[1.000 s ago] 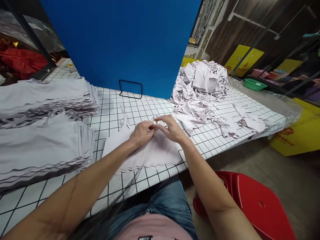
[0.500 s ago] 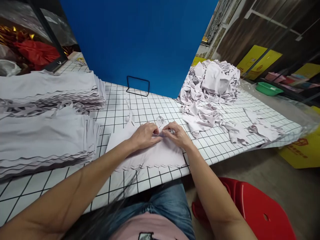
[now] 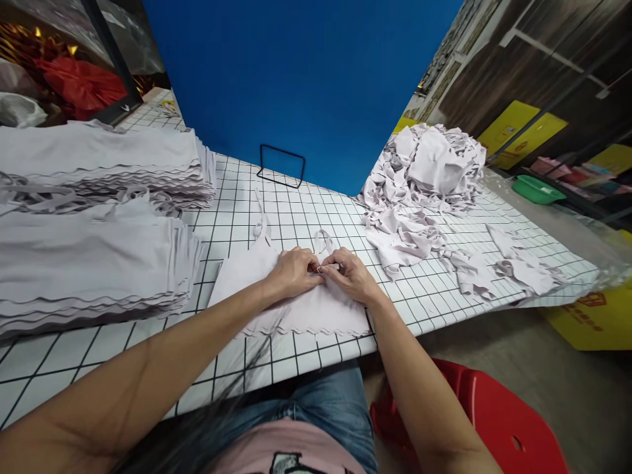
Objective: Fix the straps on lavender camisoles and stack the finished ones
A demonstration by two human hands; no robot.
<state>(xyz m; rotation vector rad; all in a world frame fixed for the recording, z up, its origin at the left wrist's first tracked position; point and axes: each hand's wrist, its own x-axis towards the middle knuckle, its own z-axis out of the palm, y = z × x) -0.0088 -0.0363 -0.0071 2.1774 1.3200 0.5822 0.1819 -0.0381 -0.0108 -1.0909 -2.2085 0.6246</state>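
A pale lilac garment (image 3: 296,306) with thin straps and a wavy hem lies flat on the white gridded table (image 3: 237,224) in front of me. My left hand (image 3: 293,271) and my right hand (image 3: 351,274) meet at its upper edge, fingers curled and pinching the fabric near a looped strap (image 3: 323,241). Another strap (image 3: 260,220) trails away toward the blue board. Both hands rest on the cloth, knuckles almost touching.
Two tall stacks of folded pale garments (image 3: 89,257) fill the table's left side. A loose heap of the same cloth (image 3: 419,178) and scattered pieces (image 3: 518,263) lie at the right. A blue board (image 3: 296,79) with a black wire stand (image 3: 281,164) backs the table. A red stool (image 3: 494,421) stands at the lower right.
My right hand has drawn in from open fingers above the strap to a pinch beside my left hand on the garment's top edge. The view has shifted slightly.
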